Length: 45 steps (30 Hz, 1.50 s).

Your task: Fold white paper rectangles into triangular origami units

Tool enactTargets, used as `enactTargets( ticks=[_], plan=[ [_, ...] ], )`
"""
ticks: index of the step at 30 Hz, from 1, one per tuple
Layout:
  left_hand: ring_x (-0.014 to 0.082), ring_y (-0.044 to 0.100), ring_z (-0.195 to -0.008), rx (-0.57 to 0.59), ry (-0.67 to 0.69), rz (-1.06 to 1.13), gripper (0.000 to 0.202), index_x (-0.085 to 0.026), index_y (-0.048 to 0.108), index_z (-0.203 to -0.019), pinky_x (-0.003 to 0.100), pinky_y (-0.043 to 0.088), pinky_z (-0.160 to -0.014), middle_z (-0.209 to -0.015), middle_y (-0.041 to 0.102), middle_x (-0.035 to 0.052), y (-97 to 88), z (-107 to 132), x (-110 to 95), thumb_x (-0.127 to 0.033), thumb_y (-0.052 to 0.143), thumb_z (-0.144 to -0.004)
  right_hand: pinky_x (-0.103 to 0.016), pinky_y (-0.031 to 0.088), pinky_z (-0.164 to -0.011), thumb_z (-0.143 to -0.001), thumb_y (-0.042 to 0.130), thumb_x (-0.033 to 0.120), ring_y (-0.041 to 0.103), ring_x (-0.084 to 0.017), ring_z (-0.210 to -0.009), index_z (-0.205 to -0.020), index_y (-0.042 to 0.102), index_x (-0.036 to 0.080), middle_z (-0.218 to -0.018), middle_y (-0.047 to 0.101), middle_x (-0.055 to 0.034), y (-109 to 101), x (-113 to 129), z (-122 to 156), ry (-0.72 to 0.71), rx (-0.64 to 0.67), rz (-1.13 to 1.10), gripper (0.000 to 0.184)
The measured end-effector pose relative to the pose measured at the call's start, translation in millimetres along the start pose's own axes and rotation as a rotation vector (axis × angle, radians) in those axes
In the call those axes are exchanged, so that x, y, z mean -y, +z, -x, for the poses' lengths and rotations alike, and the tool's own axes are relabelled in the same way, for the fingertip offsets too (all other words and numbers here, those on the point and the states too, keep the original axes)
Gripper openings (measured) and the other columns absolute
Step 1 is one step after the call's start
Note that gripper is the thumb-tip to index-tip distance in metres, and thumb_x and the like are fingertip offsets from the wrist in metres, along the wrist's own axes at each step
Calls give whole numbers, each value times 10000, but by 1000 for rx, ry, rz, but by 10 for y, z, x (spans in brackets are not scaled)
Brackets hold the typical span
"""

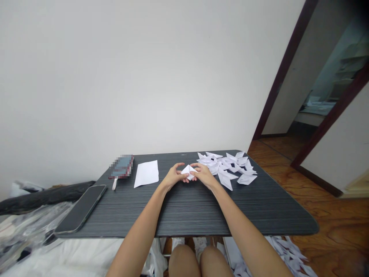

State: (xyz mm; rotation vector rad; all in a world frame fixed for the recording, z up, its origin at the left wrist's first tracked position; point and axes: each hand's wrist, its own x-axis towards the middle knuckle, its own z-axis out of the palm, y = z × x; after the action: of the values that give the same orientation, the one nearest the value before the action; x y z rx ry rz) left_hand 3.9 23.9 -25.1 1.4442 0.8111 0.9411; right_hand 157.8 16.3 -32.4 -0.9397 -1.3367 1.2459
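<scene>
A small folded white paper [188, 171], pointed at the top, is held up just over the dark table. My left hand [174, 175] grips its left side, thumb in front, with the index finger stretched out above. On the opposite side my right hand [202, 175] pinches the paper between thumb and fingers. Close by on the right lies a loose heap of folded paper boats [226, 165]. To the left of my hands rests a stack of white paper sheets [147, 173], flat on the table.
A phone [82, 207] lies at the table's left edge. Behind it is a blurred-out device [122, 167] with a white plug-like piece [114, 184]. The table [196, 219] stands against a white wall. More folded papers [288, 254] lie below at right.
</scene>
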Motion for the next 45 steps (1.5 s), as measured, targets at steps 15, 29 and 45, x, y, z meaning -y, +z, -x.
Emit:
enactTargets(
  ticks=[15, 29, 45],
  plan=[
    [101, 553, -539, -30, 120, -152, 319, -88, 564, -949, 222, 430, -550, -667, 626, 55, -47, 34, -78, -257, 576, -679, -218, 385, -437, -616, 538, 175, 520, -96, -412, -707, 484, 155, -510, 536, 30, -13, -43, -22, -10, -27, -55, 108],
    [187, 572, -827, -102, 274, -257, 230, -136, 664, -817, 302, 433, -771, -871, 641, 71, -120, 88, -181, -299, 587, -675, -232, 428, -664, -601, 635, 232, 555, -107, -715, -832, 597, 174, -822, 608, -14, -52, 231, 103, -68, 161, -145, 241],
    [180, 614, -697, -294, 256, -40, 306, -113, 623, -849, 326, 500, -697, -789, 660, 63, 1, 82, -190, -298, 647, -608, -256, 434, -501, -569, 660, 269, 523, -95, -452, -703, 586, 137, -625, 625, -19, -59, 236, 54, -160, -108, -36, 202]
  ],
)
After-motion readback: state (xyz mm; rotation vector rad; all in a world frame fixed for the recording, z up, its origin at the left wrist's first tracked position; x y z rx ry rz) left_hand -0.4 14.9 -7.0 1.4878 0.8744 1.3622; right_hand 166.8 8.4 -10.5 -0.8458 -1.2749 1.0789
